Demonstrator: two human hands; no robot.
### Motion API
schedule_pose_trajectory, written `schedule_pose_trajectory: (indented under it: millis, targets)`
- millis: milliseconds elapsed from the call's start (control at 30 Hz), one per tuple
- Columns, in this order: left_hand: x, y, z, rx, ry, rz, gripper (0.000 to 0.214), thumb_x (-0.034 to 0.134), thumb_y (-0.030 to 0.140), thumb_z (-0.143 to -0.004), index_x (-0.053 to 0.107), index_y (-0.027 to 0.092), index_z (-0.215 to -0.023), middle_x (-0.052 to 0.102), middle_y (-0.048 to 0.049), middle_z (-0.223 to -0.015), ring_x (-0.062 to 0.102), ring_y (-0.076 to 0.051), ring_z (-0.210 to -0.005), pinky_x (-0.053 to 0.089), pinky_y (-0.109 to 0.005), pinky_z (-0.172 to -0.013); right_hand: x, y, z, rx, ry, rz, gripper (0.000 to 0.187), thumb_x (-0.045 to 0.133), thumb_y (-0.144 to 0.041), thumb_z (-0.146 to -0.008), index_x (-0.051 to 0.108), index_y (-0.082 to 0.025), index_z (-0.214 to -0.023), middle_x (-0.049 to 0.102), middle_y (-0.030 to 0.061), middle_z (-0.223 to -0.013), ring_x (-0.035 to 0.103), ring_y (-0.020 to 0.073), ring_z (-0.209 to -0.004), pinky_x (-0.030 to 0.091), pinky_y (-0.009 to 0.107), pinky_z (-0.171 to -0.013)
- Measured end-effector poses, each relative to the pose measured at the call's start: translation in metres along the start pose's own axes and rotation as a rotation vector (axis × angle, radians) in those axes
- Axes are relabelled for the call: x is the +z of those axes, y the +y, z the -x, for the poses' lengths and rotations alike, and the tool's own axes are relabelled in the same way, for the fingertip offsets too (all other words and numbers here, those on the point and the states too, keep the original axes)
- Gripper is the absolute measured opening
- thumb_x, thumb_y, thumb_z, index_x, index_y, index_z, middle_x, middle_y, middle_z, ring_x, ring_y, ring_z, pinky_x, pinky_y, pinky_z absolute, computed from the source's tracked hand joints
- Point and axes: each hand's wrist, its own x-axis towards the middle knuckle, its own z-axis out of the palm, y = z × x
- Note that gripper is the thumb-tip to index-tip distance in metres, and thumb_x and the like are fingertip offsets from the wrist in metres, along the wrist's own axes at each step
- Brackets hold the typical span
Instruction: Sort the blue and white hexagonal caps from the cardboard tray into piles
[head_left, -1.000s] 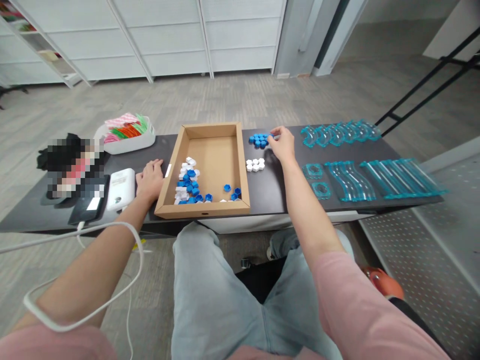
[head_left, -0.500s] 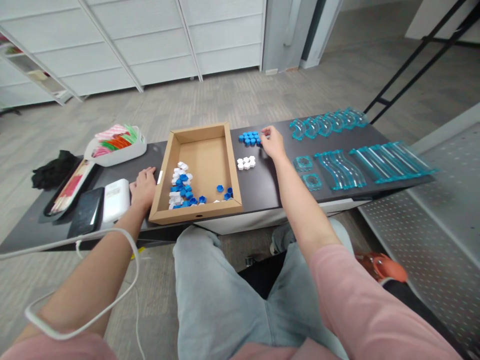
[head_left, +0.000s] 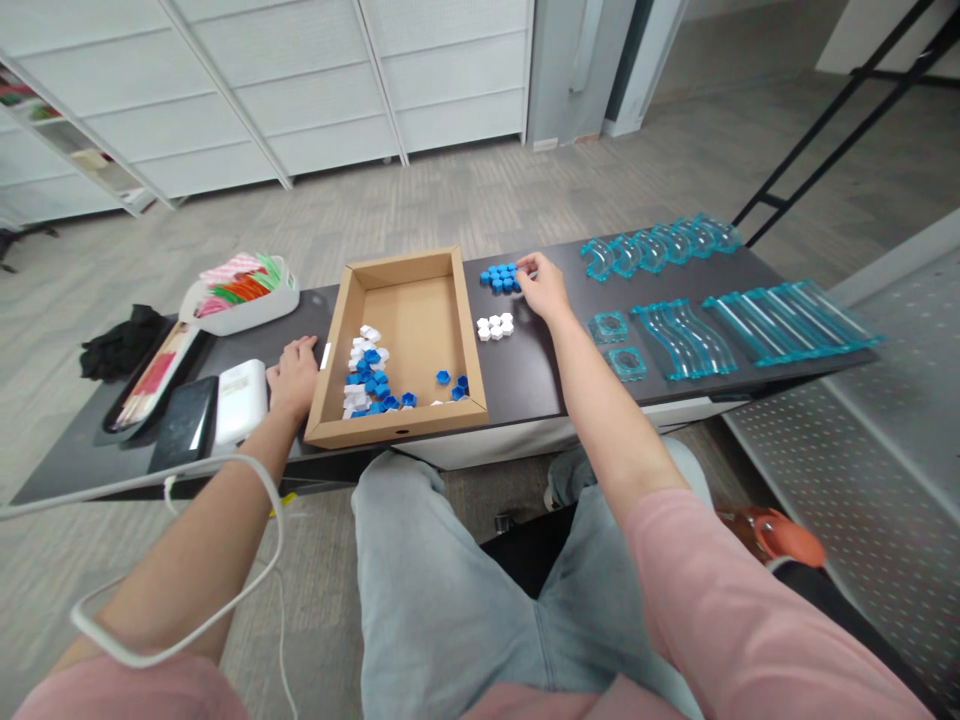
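Head: prob. aligning blue pcs [head_left: 499, 279] w/ R hand [head_left: 543, 286] part-curled, hold unclear; L hand [head_left: 295, 376] spread, empty; next needed light nudge.

Both arms reach forward, set well apart. The left arm [head_left: 196, 532] slants inward from the lower left, its wrist [head_left: 286, 412] nearly in line with the forearm. The left grip [head_left: 293, 376] lies palm down, relaxed, its fingers close together, slightly bent and pointing ahead. The right arm [head_left: 619, 425] slants inward from the lower right and reaches farther out. The right grip [head_left: 523, 277] turns leftward, fingers curved, thumb on the side nearer the body; whether its fingertips meet is too small to tell.
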Motion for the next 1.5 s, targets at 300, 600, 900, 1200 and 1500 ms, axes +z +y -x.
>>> schedule_pose_trajectory:
  millis: [300, 600, 900, 1200, 1500]
  targets:
    - [-0.001, 0.002, 0.001, -0.004, -0.001, 0.004, 0.069, 0.04, 0.032, -0.116, 0.041, 0.01, -0.181, 0.038, -0.0312, -0.192, 0.034, -0.039, -0.182, 0.031, -0.065, -0.145, 0.006, -0.01, 0.006, -0.131, -0.099, -0.007, 0.017, 0.064, -0.02, -0.099, 0.076, -0.025, -0.112, 0.078, 0.0031, -0.101, 0.069, 0.0224, -0.087, 0.058, 0.039, -0.095]
    - [0.005, -0.004, -0.001, 0.005, 0.014, 0.012, 0.068, 0.042, 0.032, -0.119, 0.042, 0.01, -0.183, 0.037, -0.0293, -0.193, 0.034, -0.04, -0.182, 0.029, -0.061, -0.146, 0.025, -0.035, 0.023, -0.371, -0.23, 0.051, 0.015, 0.066, -0.019, -0.099, 0.075, -0.027, -0.108, 0.074, 0.006, -0.102, 0.066, 0.0297, -0.102, 0.054, 0.049, -0.108]
    - [0.005, -0.004, -0.002, 0.017, 0.013, 0.044, 0.071, 0.04, 0.033, -0.118, 0.042, 0.006, -0.184, 0.035, -0.0294, -0.194, 0.033, -0.039, -0.183, 0.027, -0.06, -0.146, 0.035, -0.045, 0.032, -0.424, -0.301, 0.085, 0.012, 0.066, -0.023, -0.104, 0.076, -0.029, -0.106, 0.073, 0.0069, -0.104, 0.065, 0.0316, -0.105, 0.053, 0.05, -0.109]
    - [0.01, -0.003, -0.004, -0.009, 0.061, 0.027, 0.077, 0.048, 0.041, -0.112, 0.047, 0.018, -0.186, 0.043, -0.0249, -0.192, 0.039, -0.04, -0.179, 0.033, -0.059, -0.144, 0.036, -0.047, 0.034, -0.385, -0.288, 0.073, 0.01, 0.066, -0.028, -0.103, 0.077, -0.028, -0.104, 0.075, 0.0064, -0.101, 0.067, 0.0301, -0.1, 0.056, 0.05, -0.106]
    - [0.012, -0.005, -0.004, -0.001, 0.06, -0.018, 0.08, 0.042, 0.048, -0.114, 0.045, 0.014, -0.187, 0.042, -0.0271, -0.191, 0.04, -0.041, -0.179, 0.034, -0.057, -0.143, 0.035, -0.048, 0.037, -0.334, -0.308, 0.026, 0.012, 0.067, -0.033, -0.106, 0.078, -0.028, -0.108, 0.077, 0.0051, -0.1, 0.067, 0.0278, -0.095, 0.058, 0.047, -0.1]
